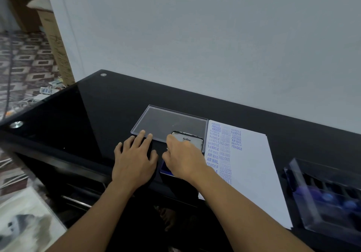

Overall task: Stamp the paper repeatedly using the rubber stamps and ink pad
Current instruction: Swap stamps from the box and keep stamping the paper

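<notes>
A white paper (pixel 252 165) lies on the black glass desk (pixel 82 114), with rows of blue stamped words down its left part. Just left of it sits an ink pad; its blue pad (pixel 165 168) shows under my right hand. Its metal lid (pixel 192 141), marked Artline, stands tilted up. My right hand (pixel 183 159) is over the pad with thumb and fingers closed on the lid's left edge. My left hand (pixel 134 161) rests flat on the desk beside the pad, fingers apart, holding nothing. No stamp is visible in either hand.
A clear plastic lid (pixel 170 122) lies flat behind the ink pad. At the right edge of the desk stands a clear box (pixel 328 193) with several blue-handled stamps. A grey wall runs close behind the desk. Cables and a cardboard box sit on the floor at left.
</notes>
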Tool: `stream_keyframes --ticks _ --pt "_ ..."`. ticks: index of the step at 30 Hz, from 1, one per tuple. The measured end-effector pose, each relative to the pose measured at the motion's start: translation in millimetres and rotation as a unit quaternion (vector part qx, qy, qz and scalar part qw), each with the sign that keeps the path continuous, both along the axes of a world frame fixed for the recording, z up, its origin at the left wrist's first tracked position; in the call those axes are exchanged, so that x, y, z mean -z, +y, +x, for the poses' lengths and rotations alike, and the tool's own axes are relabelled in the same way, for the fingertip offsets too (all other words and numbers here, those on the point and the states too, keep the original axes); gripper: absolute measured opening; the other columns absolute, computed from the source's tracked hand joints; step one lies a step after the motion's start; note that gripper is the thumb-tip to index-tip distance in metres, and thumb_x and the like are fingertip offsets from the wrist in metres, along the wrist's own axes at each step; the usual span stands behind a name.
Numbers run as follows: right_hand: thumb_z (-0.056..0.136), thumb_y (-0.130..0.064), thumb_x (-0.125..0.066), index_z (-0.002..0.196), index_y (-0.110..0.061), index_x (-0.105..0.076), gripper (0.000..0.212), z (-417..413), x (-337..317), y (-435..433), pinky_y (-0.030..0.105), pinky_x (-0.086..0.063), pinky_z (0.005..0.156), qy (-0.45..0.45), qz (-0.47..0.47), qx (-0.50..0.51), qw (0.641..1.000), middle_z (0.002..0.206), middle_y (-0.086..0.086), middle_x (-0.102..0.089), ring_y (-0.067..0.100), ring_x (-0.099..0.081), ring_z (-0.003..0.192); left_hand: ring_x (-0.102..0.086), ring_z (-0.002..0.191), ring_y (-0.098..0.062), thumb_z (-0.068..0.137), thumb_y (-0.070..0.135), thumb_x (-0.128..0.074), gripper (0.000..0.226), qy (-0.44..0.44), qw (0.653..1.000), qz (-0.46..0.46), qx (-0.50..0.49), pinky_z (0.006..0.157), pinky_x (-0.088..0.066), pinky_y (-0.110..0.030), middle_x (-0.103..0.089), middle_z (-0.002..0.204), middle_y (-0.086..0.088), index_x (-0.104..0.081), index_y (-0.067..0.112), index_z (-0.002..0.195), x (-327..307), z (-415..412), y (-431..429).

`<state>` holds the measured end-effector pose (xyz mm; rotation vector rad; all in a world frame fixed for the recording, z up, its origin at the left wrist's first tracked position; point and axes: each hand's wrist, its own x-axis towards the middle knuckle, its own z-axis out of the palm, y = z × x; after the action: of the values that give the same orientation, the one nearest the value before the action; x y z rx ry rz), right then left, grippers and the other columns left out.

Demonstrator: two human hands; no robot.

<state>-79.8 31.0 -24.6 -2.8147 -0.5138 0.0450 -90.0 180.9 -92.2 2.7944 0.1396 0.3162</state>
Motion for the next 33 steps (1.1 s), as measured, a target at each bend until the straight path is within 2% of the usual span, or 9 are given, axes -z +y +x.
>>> stream_keyframes --ticks 9,15,19,23,27,30,33 --pt "0.097 -0.026 -0.044 0.093 -0.016 -0.036 0.013 4.0 -0.9 2.5 0.034 -0.034 0.055 -0.001 -0.014 -0.004 1.000 0.070 0.003 -0.043 0.028 -0.049 0.070 -0.021 0.150 -0.022 0.101 0.045 -0.038 0.056 0.006 1.000 0.010 0.002 0.120 -0.015 -0.051 -0.022 0.165 0.005 -0.030 0.032 0.155 0.0 0.5 0.0" --pt "0.097 -0.024 -0.045 0.091 -0.016 -0.035 0.015 -0.6 1.3 -0.6 0.035 -0.037 0.058 -0.014 -0.001 -0.004 1.000 0.072 0.007 -0.048 0.031 -0.052 0.072 -0.024 0.150 -0.024 0.101 0.044 -0.040 0.056 0.003 1.000 0.010 0.002 0.119 -0.017 -0.052 -0.025 0.164 0.004 -0.033 0.030 0.154 -0.2 -0.4 -0.1" --pt "0.098 -0.027 -0.044 0.092 -0.017 -0.036 0.014 3.5 0.1 2.2 0.035 -0.034 0.058 -0.005 -0.015 -0.003 1.000 0.070 0.003 -0.042 0.030 -0.050 0.074 -0.022 0.150 -0.023 0.101 0.045 -0.038 0.057 0.007 1.000 0.014 0.002 0.120 -0.015 -0.051 -0.023 0.165 0.004 -0.030 0.031 0.155 -0.6 0.3 -0.2" --pt "0.098 -0.028 -0.043 0.092 -0.017 -0.036 0.014 6.9 -0.5 3.5 0.037 -0.040 0.060 0.003 -0.020 -0.004 1.000 0.074 0.005 -0.047 0.030 -0.053 0.074 -0.021 0.151 -0.023 0.102 0.046 -0.037 0.057 0.007 1.000 0.015 0.003 0.120 -0.015 -0.051 -0.022 0.165 0.004 -0.029 0.031 0.156 -0.3 0.3 0.2" --pt "0.097 -0.025 -0.045 0.091 -0.016 -0.035 0.014 2.4 1.9 1.7 0.034 -0.034 0.056 -0.009 -0.006 0.002 1.000 0.071 0.006 -0.047 0.030 -0.051 0.072 -0.022 0.150 -0.023 0.101 0.045 -0.038 0.056 0.008 1.000 0.010 0.004 0.120 -0.015 -0.052 -0.023 0.165 0.004 -0.031 0.030 0.155 0.0 0.3 0.4" --pt "0.096 -0.023 -0.046 0.093 -0.015 -0.036 0.013 -0.7 3.2 0.9 0.035 -0.037 0.059 -0.023 0.000 0.004 1.000 0.075 0.010 -0.051 0.035 -0.052 0.075 -0.023 0.150 -0.023 0.101 0.044 -0.039 0.056 0.006 1.000 0.011 0.003 0.120 -0.016 -0.051 -0.024 0.165 0.004 -0.032 0.030 0.155 0.2 -0.2 -0.1" --pt "0.096 -0.022 -0.046 0.092 -0.015 -0.036 0.013 -0.4 3.2 1.1 0.034 -0.035 0.057 -0.027 -0.002 0.007 1.000 0.070 0.007 -0.047 0.033 -0.050 0.072 -0.021 0.150 -0.022 0.101 0.045 -0.038 0.057 0.007 1.000 0.009 0.002 0.120 -0.015 -0.051 -0.023 0.165 0.005 -0.031 0.031 0.155 0.4 0.3 -0.4"
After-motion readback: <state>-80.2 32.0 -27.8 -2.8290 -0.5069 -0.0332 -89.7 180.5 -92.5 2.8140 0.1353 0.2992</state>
